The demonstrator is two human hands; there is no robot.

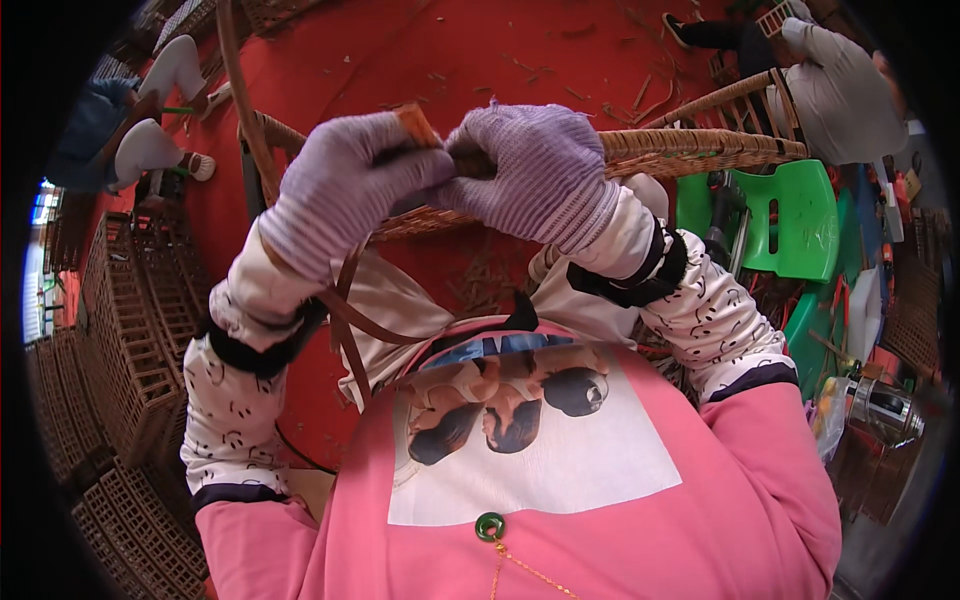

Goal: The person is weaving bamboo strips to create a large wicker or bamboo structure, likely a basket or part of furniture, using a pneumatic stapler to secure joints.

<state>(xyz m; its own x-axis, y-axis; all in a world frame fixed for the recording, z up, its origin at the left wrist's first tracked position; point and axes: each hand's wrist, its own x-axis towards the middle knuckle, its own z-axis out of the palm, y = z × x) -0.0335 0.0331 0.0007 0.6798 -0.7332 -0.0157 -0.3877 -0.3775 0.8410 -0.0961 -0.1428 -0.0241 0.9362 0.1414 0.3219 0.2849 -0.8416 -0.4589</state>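
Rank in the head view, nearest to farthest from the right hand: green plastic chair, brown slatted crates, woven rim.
1. Woven rim, right beside the right hand.
2. Green plastic chair, off to the right.
3. Brown slatted crates, far left.

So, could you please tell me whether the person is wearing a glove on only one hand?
No, both the left hand and the right hand wear pale purple striped gloves.

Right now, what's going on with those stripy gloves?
Someone in a pink top and striped purple gloves has both hands close together. The left hand pinches an orange-brown piece; the right hand curls nearby, hiding what it may hold. A woven wicker piece shows beside it, with a green chair farther right.
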